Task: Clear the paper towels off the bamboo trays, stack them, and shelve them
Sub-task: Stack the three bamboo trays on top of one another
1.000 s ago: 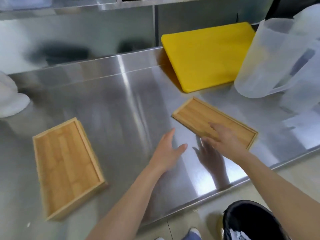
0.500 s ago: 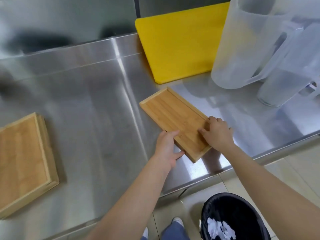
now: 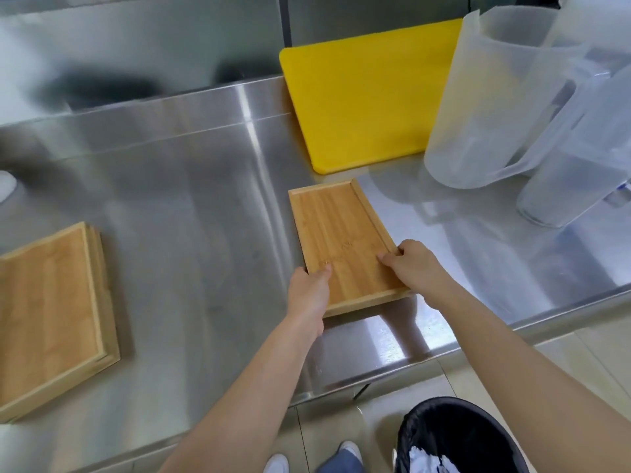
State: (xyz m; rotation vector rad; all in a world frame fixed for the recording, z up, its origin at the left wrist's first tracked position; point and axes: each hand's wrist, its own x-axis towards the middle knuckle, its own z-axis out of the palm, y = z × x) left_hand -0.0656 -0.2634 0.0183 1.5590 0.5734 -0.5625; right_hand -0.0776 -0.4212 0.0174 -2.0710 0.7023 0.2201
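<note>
A shallow bamboo tray (image 3: 334, 230) lies in the middle of the steel counter, with no paper towel in it. My left hand (image 3: 309, 297) grips its near left corner, thumb on top. My right hand (image 3: 415, 264) holds its near right edge, fingers curled inside the rim. The near end looks slightly raised above the counter. At the far left rests a stack of bamboo trays (image 3: 51, 308), partly cut off by the frame edge.
A yellow cutting board (image 3: 365, 97) leans against the back wall. Two translucent plastic pitchers (image 3: 495, 97) stand at the right. A black-lined bin (image 3: 461, 435) holding crumpled white paper sits on the floor below the counter edge (image 3: 426, 356). A white object (image 3: 5, 186) peeks in at left.
Both hands went from hovering over the tray to gripping its near end. The tray has turned from diagonal to nearly straight and slid toward me. The view shifted right.
</note>
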